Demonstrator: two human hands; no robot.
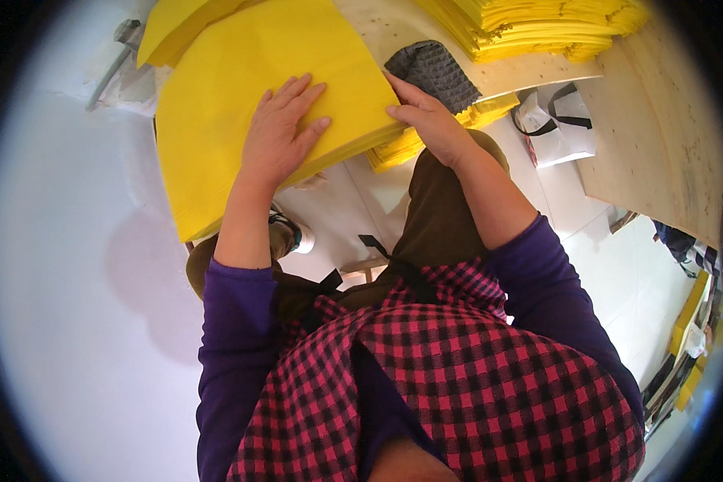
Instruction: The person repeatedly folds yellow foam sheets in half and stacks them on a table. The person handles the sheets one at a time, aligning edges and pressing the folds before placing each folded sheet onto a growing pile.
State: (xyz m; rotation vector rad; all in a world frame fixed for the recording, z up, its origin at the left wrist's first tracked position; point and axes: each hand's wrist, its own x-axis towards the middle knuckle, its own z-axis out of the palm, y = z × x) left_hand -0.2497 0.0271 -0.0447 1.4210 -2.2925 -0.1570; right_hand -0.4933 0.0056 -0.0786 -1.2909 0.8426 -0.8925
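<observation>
A thick stack of yellow fabric sheets lies in front of me on a wooden table. My left hand rests flat on its top sheet, fingers stretched out and thumb apart. At the stack's right edge is my right hand, its index finger and thumb apart and touching the corner side; the other fingers are partly hidden. Just beyond my right hand lies a dark grey quilted cloth with a zigzag edge.
Folded yellow fabric pieces are piled at the far right. More yellow fabric sits lower, under the table edge. A white bag with black handles stands on the floor beside a wooden panel. A white wall bounds the left.
</observation>
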